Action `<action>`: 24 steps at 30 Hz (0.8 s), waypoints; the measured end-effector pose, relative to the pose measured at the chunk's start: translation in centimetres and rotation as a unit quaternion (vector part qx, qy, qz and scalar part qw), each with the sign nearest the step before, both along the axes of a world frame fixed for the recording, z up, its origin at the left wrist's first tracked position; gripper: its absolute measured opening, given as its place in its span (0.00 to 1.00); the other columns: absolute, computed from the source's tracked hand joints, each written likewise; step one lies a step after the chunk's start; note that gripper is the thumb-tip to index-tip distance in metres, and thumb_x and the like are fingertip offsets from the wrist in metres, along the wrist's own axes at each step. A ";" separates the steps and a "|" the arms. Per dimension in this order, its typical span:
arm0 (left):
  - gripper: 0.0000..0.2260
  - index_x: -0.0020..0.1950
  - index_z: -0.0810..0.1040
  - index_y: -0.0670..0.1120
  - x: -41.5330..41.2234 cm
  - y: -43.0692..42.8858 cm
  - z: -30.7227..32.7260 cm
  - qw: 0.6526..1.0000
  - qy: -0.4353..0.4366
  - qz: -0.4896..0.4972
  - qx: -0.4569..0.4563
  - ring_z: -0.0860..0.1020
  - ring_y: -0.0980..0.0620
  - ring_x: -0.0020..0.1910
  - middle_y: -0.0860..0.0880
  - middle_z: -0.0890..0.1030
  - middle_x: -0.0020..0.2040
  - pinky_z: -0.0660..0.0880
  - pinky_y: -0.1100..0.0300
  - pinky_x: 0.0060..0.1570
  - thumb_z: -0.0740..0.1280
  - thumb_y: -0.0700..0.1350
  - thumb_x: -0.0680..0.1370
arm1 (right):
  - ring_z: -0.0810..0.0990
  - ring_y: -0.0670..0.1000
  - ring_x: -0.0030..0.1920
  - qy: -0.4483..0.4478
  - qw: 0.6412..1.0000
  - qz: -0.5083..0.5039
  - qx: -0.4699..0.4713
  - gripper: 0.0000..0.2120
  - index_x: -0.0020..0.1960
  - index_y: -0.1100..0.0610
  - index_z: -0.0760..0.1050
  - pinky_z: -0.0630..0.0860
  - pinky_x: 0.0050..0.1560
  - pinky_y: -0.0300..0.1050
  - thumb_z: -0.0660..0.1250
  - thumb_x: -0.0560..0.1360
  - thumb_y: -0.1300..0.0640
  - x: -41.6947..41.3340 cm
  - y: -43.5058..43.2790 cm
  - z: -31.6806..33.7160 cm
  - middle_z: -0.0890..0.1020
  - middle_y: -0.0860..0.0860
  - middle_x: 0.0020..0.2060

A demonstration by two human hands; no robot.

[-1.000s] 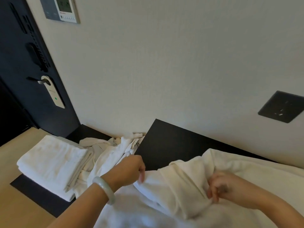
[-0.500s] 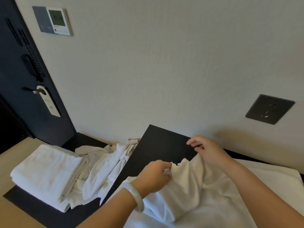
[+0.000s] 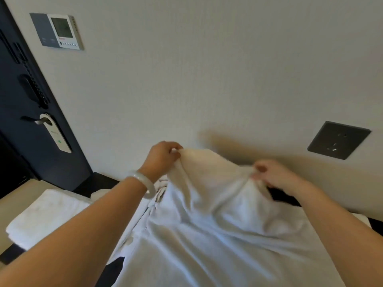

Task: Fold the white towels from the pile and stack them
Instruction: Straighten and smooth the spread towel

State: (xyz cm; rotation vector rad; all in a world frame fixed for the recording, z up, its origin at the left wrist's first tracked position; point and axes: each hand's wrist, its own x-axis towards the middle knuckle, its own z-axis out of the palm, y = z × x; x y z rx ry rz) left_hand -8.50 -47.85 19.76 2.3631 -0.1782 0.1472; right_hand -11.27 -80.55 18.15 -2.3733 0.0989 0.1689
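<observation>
A large white towel (image 3: 217, 224) hangs lifted in front of me, draping down over the dark table. My left hand (image 3: 161, 158) pinches its upper left corner, raised near the wall. My right hand (image 3: 273, 175) pinches the towel's top edge further right, a little lower. A stack of folded white towels (image 3: 45, 216) lies at the left on the table. A crumpled pile of white towels (image 3: 157, 189) is mostly hidden behind my left wrist and the lifted towel.
The dark table (image 3: 99, 183) runs along a pale wall. A dark door (image 3: 31, 121) with a handle and a hanging tag (image 3: 56, 135) stands at the left. A thermostat panel (image 3: 60, 31) and a dark wall socket (image 3: 337, 139) are on the wall.
Both hands have risen and moved apart with the towel's top edge, lifting it off the table. My left hand moved up and left to the corner; the right shifted right.
</observation>
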 end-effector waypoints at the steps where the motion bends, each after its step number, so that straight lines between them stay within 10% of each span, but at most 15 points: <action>1: 0.09 0.57 0.81 0.50 0.7 0.0 0.2 0.999 0.009 0.019 -0.034 0.77 0.46 0.48 0.47 0.77 0.48 0.67 0.62 0.41 0.66 0.41 0.79 | 0.75 0.52 0.34 -0.073 0.993 -0.086 0.044 0.06 0.53 0.63 0.79 0.73 0.32 0.38 0.69 0.77 0.66 0.4 -0.1 0.3 0.79 0.54 0.35; 6: 0.22 0.73 0.67 0.45 1.5 0.6 -1.9 0.985 0.145 0.059 -0.069 0.75 0.45 0.57 0.42 0.73 0.67 0.69 0.57 0.55 0.64 0.49 0.81 | 0.78 0.60 0.58 -0.149 0.984 -0.052 -0.085 0.19 0.67 0.61 0.73 0.72 0.59 0.50 0.67 0.77 0.65 -3.7 2.4 -1.3 0.78 0.59 0.59; 11: 0.13 0.62 0.75 0.40 -2.5 3.6 -7.9 0.958 0.276 0.062 0.036 0.77 0.40 0.57 0.39 0.78 0.59 0.76 0.50 0.56 0.66 0.39 0.77 | 0.78 0.52 0.51 -0.085 0.971 0.047 -0.216 0.09 0.59 0.53 0.70 0.73 0.45 0.44 0.61 0.80 0.53 -11.1 5.1 -7.3 0.72 0.49 0.55; 14: 0.11 0.58 0.77 0.40 -4.0 4.8 -9.3 0.926 0.373 0.058 0.034 0.78 0.44 0.44 0.40 0.78 0.49 0.79 0.54 0.40 0.60 0.33 0.78 | 0.79 0.51 0.48 -0.012 0.944 0.027 -0.329 0.11 0.60 0.52 0.65 0.68 0.38 0.43 0.57 0.82 0.46 -11.7 4.7 -8.8 0.68 0.49 0.57; 24: 0.08 0.55 0.79 0.40 -4.5 6.7 -8.3 0.886 0.434 -0.008 -0.165 0.82 0.48 0.40 0.44 0.84 0.43 0.79 0.57 0.37 0.68 0.33 0.76 | 0.74 0.51 0.36 -0.086 0.975 -0.027 -0.203 0.10 0.40 0.52 0.70 0.67 0.33 0.46 0.64 0.80 0.56 -9.0 4.1 -8.3 0.74 0.46 0.35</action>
